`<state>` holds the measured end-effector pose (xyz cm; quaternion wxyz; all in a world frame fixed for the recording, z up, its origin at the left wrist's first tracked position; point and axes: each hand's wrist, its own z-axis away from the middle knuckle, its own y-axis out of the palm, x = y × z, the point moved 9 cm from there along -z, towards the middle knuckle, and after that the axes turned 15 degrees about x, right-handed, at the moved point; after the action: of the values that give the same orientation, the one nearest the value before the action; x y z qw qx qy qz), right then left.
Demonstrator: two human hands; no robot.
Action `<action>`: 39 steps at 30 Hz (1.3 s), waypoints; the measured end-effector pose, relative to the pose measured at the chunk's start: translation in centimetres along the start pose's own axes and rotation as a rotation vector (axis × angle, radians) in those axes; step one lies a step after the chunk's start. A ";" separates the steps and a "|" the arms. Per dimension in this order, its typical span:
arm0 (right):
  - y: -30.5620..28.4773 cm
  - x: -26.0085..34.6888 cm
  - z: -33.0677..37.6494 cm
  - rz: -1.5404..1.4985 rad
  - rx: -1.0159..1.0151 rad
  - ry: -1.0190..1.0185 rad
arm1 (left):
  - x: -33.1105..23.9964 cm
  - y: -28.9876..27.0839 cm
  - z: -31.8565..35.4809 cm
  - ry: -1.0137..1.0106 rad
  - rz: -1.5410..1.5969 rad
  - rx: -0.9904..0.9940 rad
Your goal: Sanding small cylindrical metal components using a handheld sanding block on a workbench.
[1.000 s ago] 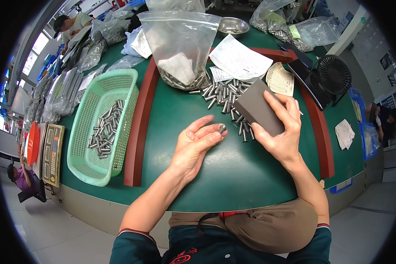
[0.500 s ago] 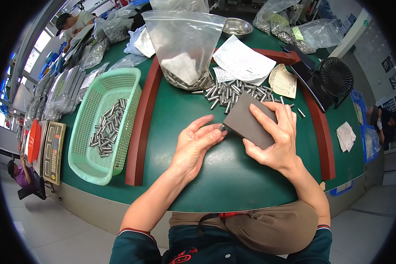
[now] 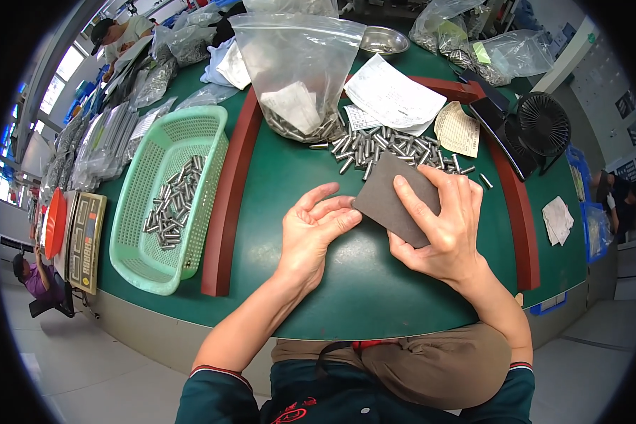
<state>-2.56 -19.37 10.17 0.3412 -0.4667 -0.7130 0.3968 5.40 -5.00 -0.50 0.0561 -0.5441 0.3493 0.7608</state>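
A dark grey abrasive pad (image 3: 396, 205) is being gripped by the right hand (image 3: 442, 233) and worked against the open left hand (image 3: 311, 237), with the metal pins (image 3: 389, 148) at twelve o'clock probably being drawn on next.

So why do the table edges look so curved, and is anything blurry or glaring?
Head view: the fisheye lens bends the green table and its red border toward a black rim. Both hands, left hand and right hand, look sharp. Daylight glares at the left windows, and the plastic bag shines mildly.

I see a dark grey flat rectangular pad (image 3: 394, 200), tilted, lying just beside a heap of small metal pins (image 3: 389, 147).
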 end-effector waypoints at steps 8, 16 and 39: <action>-1.2 -1.1 0.2 -0.030 -0.071 0.070 | -0.2 -0.3 -0.3 0.049 0.125 0.018; -0.5 -1.4 0.3 -0.116 -0.062 0.096 | 0.3 0.3 -0.4 0.025 0.141 0.052; -0.5 -1.7 0.3 -0.123 -0.055 0.133 | 0.1 0.0 -0.4 0.046 0.087 0.045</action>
<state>-2.42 -21.14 10.28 0.3988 -0.4564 -0.7267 0.3234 5.63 -5.28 -0.66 0.0274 -0.5444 0.3908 0.7417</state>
